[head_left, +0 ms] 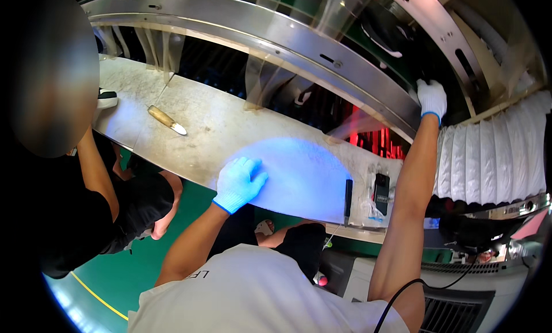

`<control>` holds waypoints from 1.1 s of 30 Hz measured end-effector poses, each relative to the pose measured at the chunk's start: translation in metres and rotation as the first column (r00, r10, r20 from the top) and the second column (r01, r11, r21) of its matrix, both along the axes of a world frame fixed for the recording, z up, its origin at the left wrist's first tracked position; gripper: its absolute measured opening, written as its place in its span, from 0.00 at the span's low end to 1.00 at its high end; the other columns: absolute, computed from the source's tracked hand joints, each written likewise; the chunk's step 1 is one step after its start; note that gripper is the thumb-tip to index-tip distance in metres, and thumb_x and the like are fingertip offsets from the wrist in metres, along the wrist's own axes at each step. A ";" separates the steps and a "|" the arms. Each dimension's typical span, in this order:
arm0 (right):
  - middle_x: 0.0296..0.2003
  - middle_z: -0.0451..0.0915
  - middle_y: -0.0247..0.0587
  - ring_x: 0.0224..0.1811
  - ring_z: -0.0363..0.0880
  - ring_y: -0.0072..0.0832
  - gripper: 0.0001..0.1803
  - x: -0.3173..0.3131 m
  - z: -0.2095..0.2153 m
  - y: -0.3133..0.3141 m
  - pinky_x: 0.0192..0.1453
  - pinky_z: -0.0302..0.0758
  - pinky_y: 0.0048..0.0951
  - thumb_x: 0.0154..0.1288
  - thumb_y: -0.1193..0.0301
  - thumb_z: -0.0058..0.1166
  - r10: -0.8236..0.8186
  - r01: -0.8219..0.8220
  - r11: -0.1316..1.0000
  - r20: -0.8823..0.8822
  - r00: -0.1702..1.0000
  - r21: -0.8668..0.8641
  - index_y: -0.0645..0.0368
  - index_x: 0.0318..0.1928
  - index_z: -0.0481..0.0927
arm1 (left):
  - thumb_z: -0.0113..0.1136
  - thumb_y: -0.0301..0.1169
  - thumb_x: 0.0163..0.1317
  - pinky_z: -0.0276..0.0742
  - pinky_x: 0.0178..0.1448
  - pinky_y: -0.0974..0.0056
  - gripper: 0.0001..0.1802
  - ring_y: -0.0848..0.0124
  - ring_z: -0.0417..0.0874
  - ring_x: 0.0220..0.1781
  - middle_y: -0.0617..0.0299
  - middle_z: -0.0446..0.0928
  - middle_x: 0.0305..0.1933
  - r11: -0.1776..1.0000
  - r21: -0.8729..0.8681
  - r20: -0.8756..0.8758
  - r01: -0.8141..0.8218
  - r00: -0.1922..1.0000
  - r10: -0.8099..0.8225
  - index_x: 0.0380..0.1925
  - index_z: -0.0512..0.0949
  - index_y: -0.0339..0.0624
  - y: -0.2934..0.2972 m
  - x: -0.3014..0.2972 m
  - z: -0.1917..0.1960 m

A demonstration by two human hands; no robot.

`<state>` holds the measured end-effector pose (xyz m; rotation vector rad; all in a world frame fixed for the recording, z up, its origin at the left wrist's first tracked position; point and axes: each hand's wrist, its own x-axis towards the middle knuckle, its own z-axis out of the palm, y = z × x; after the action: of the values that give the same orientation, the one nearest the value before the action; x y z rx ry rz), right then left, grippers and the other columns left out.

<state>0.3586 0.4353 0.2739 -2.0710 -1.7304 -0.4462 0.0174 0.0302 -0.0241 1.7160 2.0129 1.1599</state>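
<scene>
My left hand (239, 182), in a white knit glove with a blue cuff, rests on the near edge of the metal worktop (210, 126). Its fingers and thumb are apart and nothing is in it; blue light falls over the hand and the surface. My right hand (432, 98), gloved alike, reaches far out at the right, beyond the curved metal rail. Its fingertips fade into a dark area, so their grip is hidden. A dark shoe with a white sole (393, 53) lies just past that hand, apart from it as far as I can see.
A wooden-handled tool with a pale tip (167, 120) lies on the worktop. A black rectangular device (380, 192) sits near its right end. Clear strips (256, 80) hang from the rail. A white ribbed duct (489, 154) stands right. A co-worker's arm (96, 166) is left, beside another shoe (107, 99).
</scene>
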 end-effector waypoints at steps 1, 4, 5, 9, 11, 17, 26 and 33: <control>0.64 0.88 0.56 0.68 0.86 0.58 0.29 -0.005 0.005 -0.001 0.74 0.81 0.51 0.69 0.49 0.62 0.030 -0.029 0.998 0.017 0.999 -0.051 0.45 0.66 0.91 | 0.75 0.45 0.66 0.85 0.56 0.46 0.21 0.48 0.89 0.49 0.52 0.87 0.44 0.998 -0.061 0.025 0.002 1.000 -0.001 0.51 0.89 0.44 0.000 -0.001 0.004; 0.58 0.91 0.52 0.64 0.89 0.54 0.23 -0.033 -0.004 -0.003 0.72 0.83 0.48 0.68 0.56 0.60 0.275 -0.276 0.957 0.024 0.961 0.087 0.45 0.59 0.95 | 0.75 0.45 0.65 0.86 0.56 0.47 0.21 0.49 0.90 0.48 0.52 0.87 0.43 0.998 -0.045 -0.016 -0.050 0.999 0.049 0.51 0.90 0.44 0.000 0.000 -0.005; 0.58 0.92 0.48 0.63 0.90 0.50 0.22 -0.047 -0.007 -0.010 0.71 0.84 0.45 0.69 0.58 0.60 0.381 -0.380 0.919 0.017 0.925 0.103 0.44 0.59 0.95 | 0.76 0.45 0.65 0.86 0.55 0.46 0.21 0.48 0.90 0.48 0.53 0.87 0.44 0.997 -0.074 -0.004 -0.035 0.999 0.035 0.52 0.90 0.44 0.004 0.002 -0.005; 0.52 0.93 0.50 0.56 0.93 0.48 0.18 -0.119 -0.023 -0.019 0.64 0.86 0.40 0.73 0.62 0.61 0.780 -0.761 0.604 0.024 0.626 0.236 0.45 0.58 0.95 | 0.77 0.45 0.64 0.86 0.54 0.46 0.22 0.49 0.89 0.48 0.53 0.87 0.42 0.996 -0.075 -0.074 -0.051 0.996 0.046 0.52 0.90 0.45 0.008 0.002 -0.008; 0.54 0.92 0.52 0.58 0.90 0.54 0.21 -0.145 -0.025 -0.020 0.67 0.85 0.48 0.71 0.58 0.58 0.794 -0.790 0.566 0.101 0.600 0.235 0.44 0.59 0.95 | 0.77 0.45 0.63 0.86 0.53 0.46 0.21 0.50 0.89 0.47 0.54 0.86 0.41 0.998 -0.040 -0.100 -0.041 0.994 0.037 0.52 0.90 0.45 0.009 0.001 -0.008; 0.43 0.93 0.59 0.50 0.92 0.57 0.21 -0.134 -0.012 -0.064 0.63 0.87 0.54 0.70 0.55 0.58 0.520 -0.511 0.823 0.032 0.853 0.248 0.56 0.45 0.96 | 0.78 0.44 0.63 0.85 0.50 0.48 0.22 0.52 0.88 0.42 0.56 0.85 0.38 0.999 0.032 -0.131 -0.005 0.991 0.009 0.52 0.90 0.46 0.009 0.001 -0.016; 0.44 0.92 0.48 0.47 0.93 0.44 0.11 -0.070 -0.197 -0.183 0.58 0.88 0.39 0.69 0.64 0.73 0.910 -0.943 0.310 0.248 0.331 0.119 0.55 0.46 0.94 | 0.81 0.37 0.61 0.83 0.46 0.50 0.21 0.56 0.86 0.38 0.59 0.85 0.39 0.996 0.091 -0.124 -0.014 0.992 0.026 0.54 0.90 0.46 0.005 0.004 -0.014; 0.58 0.90 0.60 0.61 0.91 0.51 0.28 0.201 -0.302 0.051 0.67 0.85 0.48 0.78 0.48 0.56 0.101 0.083 0.894 0.377 0.921 -0.441 0.57 0.62 0.90 | 0.85 0.27 0.58 0.84 0.46 0.59 0.25 0.61 0.86 0.39 0.55 0.89 0.45 0.996 0.085 -0.082 0.012 0.997 -0.005 0.57 0.89 0.40 0.010 0.005 -0.010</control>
<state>0.5596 0.4860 -0.0283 -2.4140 -2.2546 -0.5240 0.0223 0.0401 -0.0337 1.8397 2.0281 1.2084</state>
